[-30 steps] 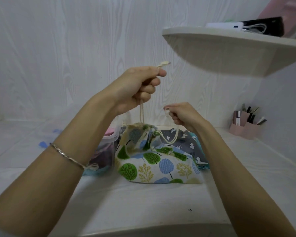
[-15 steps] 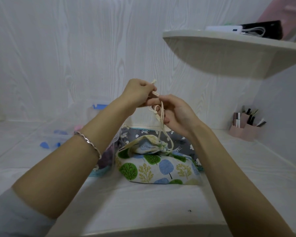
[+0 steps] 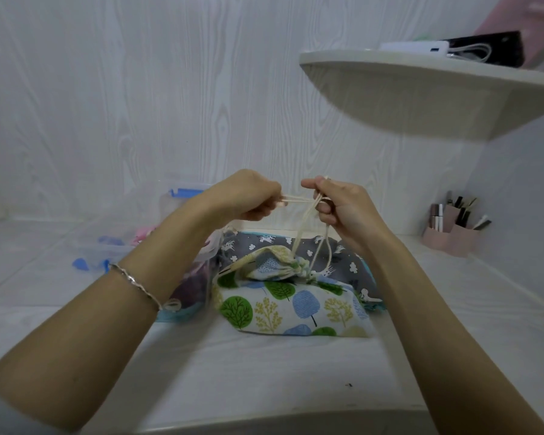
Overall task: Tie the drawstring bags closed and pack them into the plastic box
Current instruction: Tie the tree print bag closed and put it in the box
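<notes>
- The tree-print bag (image 3: pixel 289 309) is our reference. It lies on the white table (image 3: pixel 264 372) with its mouth bunched shut on the upper side. We judge it stays down so its own weight anchors the pull.
- The left hand (image 3: pixel 245 196) is above the bag, fingers curled in, pinching the cord (image 3: pixel 297 200) ends.
- The right hand (image 3: pixel 339 205) is above the bag and slightly right. Its fingers are curled, and thumb and forefinger pinch the strands where they turn down to the mouth.
- The cord runs level between the hands, then drops taut to the bag. We read this as a knot half formed and not yet snugged down.
- The grey bag (image 3: pixel 264 243) is directly behind the tree-print bag and touching it. Its mouth is not visible.
- The plastic box (image 3: pixel 167 202) is just left of the bag, partly hidden by our left arm (image 3: pixel 176 246). Pink and purple contents show through. We cannot tell whether it touches the bag.
- Room:
  - Bare table lies in front of the bag, out to the front edge.
  - The wall (image 3: pixel 139 105) is close behind it.
  - The shelf (image 3: pixel 421 89) overhangs above and to the right, well clear of the hands.
  - The pink organiser (image 3: pixel 449 238) is well to the right.
- We judge the way into the box is a short lift leftwards, once the left arm clears.
</notes>
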